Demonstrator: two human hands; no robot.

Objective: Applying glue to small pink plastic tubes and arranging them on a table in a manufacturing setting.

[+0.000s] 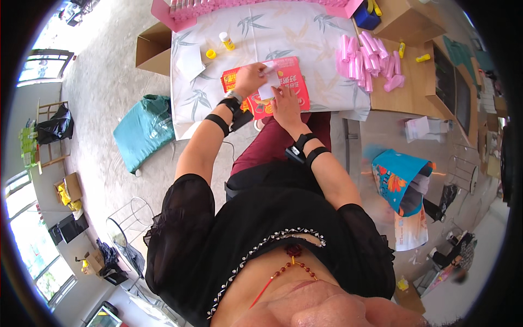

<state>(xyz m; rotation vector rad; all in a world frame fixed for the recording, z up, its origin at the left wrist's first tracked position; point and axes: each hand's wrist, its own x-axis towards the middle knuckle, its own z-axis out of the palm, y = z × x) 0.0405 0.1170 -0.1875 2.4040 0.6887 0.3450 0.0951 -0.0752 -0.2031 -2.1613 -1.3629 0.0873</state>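
Note:
A small white paper slip (267,94) lies over a red printed cardboard sheet (300,83) on the table. My left hand (249,79) is closed at the slip's far end, its fingertips pinching the paper. Beside it, a pale bit near the fingertips is too small to make out. My right hand (287,104) rests with fingers apart on the slip's right edge and the red sheet, gripping nothing. Beyond my left hand lie an uncapped glue stick (227,41) and its yellow cap (211,54). White paper sheets (190,64) lie to the left.
Pink rolled pieces (366,61) are heaped at the table's right side. A pink box (188,20) full of similar rolls spans the far edge. Cardboard boxes (154,49) flank the table; a teal padded bag (143,131) lies on the floor at left.

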